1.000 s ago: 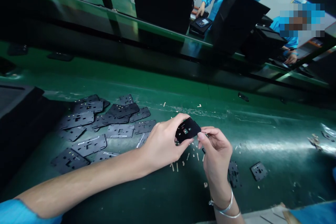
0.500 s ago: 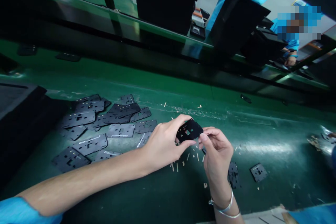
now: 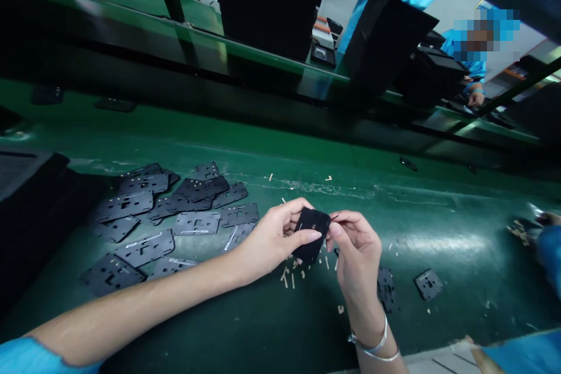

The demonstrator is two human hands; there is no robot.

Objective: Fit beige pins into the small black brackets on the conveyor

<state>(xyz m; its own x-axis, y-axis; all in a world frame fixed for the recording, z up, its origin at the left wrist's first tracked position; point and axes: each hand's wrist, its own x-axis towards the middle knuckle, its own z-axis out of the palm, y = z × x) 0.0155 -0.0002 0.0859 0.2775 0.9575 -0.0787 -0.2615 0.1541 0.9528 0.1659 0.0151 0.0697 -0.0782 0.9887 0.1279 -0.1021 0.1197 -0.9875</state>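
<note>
Two bare hands around one black plate (image 3: 310, 232), held up off the green surface (image 3: 456, 272), toward its near edge and about midway along it. Left hand (image 3: 274, 239): fingers and thumb closed on the plate's left side in a firm pinch. Right hand (image 3: 357, 254), silver bangles (image 3: 372, 347) at the wrist: fingertips pressed to the plate's upper right corner, beside a thin dark sliver too small to make out. Long axis of the plate running roughly from the far edge of the surface toward the near edge, slightly tilted, upper end pointing away from the body, lower end tipped down and left. Main risk, as a judgement: a slip of the smooth, thin edges from too light a pinch, then a drop among the pale slivers (image 3: 289, 274) beneath the hands. Second risk: a knock against the loose heap of black plates (image 3: 166, 216) to the left, or the plate (image 3: 388, 289) just right of the right wrist. Toward the surface's right end, a co-worker's hand (image 3: 547, 219) beside a small pile of scraps (image 3: 519, 232).
</note>
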